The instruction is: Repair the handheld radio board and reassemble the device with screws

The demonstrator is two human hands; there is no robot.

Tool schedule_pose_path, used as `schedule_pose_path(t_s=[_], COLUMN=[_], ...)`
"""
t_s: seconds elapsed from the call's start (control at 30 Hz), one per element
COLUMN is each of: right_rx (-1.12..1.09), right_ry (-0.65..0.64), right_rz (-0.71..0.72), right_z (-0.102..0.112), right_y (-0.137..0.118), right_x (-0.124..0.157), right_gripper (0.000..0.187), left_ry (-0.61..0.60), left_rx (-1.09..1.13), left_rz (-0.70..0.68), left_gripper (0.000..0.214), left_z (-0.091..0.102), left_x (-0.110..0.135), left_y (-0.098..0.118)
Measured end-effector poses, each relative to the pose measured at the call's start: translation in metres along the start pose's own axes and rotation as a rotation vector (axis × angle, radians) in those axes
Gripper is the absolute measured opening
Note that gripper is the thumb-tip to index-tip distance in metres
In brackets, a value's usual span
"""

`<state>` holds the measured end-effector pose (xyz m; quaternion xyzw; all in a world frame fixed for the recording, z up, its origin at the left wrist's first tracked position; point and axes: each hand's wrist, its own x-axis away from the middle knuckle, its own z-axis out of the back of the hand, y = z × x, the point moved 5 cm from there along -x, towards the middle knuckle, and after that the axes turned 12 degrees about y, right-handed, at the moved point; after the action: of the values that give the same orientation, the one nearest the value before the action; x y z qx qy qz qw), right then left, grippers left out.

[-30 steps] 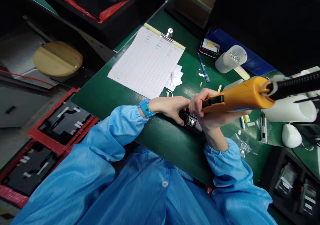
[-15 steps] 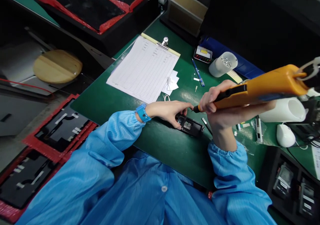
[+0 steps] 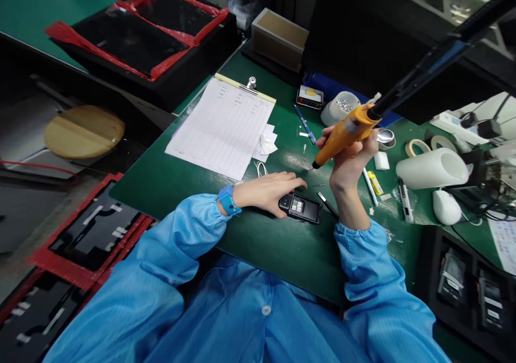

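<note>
My right hand (image 3: 350, 165) is wrapped round an orange electric screwdriver (image 3: 341, 140). Its thin bit points down and left, above the green table and apart from the black phone (image 3: 308, 210). That phone lies with its back up and an open battery bay showing small silver and white parts. My left hand (image 3: 266, 192) steadies the phone's left end, thumb along the near edge and fingers curved over the far side. A black tool with a pale flat tip (image 3: 328, 205) lies just right of the phone, partly behind my right wrist.
A clipboard with a printed form (image 3: 226, 132) lies beyond my left hand. Farther back are a blue pen (image 3: 304, 123) and a white cup of screws (image 3: 341, 107). A foam tray with similar devices (image 3: 463, 293) is at right, near a white mouse (image 3: 446, 207).
The screwdriver has moved up and away from the phone, with its body now more upright. My left fingers have lifted and straightened somewhat. The head view has shifted a little.
</note>
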<state>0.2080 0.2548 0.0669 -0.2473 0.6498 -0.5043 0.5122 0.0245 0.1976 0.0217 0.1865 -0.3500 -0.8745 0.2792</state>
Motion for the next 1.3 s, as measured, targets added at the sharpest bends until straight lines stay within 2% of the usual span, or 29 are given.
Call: schedule_pose_path(t_s=[0.1,0.17,0.23,0.33,0.43,0.53,0.73,0.87,0.97,1.17,1.3], right_rx=[0.136,0.194,0.254,0.353,0.419,0.464,0.551,0.575,0.598,0.635,0.638], right_ry=[0.113,0.141,0.076,-0.121,-0.247,-0.312,-0.358,-0.352,-0.335,-0.318,-0.303], right_rz=[0.116,0.188,0.256,0.322,0.353,0.342,0.335,0.359,0.368,0.394,0.401], right_z=[0.027,0.048,0.063,0.074,0.078,0.080,0.082,0.084,0.085,0.085,0.086], right_y=[-0.009,-0.022,-0.036,-0.044,-0.038,-0.027,-0.022,-0.022,-0.021,-0.023,-0.023], right_x=[0.010,0.026,0.048,0.085,0.113,0.129,0.139,0.142,0.143,0.143,0.142], right_gripper=[0.052,0.039,0.037,0.038,0.039,0.025,0.025,0.027,0.030,0.035,0.030], left_ry=[0.053,0.099,0.156,0.210,0.183,0.150,0.167,0.313,0.352,0.391,0.343], left_rx=[0.117,0.245,0.418,0.615,0.666,0.699,0.741,0.795,0.806,0.801,0.810], left_rz=[0.061,0.141,0.264,0.417,0.463,0.495,0.507,0.556,0.562,0.574,0.547], left_gripper=[0.077,0.078,0.075,0.065,0.062,0.062,0.064,0.066,0.070,0.076,0.082], left_z=[0.003,0.004,0.005,0.005,0.005,0.004,0.002,0.000,-0.002,-0.002,-0.001], left_x=[-0.003,-0.006,-0.007,-0.008,-0.008,-0.008,-0.007,-0.005,-0.004,-0.003,-0.003], left_y=[-0.004,-0.008,-0.012,-0.016,-0.013,-0.011,-0.008,-0.012,-0.011,-0.011,-0.009])
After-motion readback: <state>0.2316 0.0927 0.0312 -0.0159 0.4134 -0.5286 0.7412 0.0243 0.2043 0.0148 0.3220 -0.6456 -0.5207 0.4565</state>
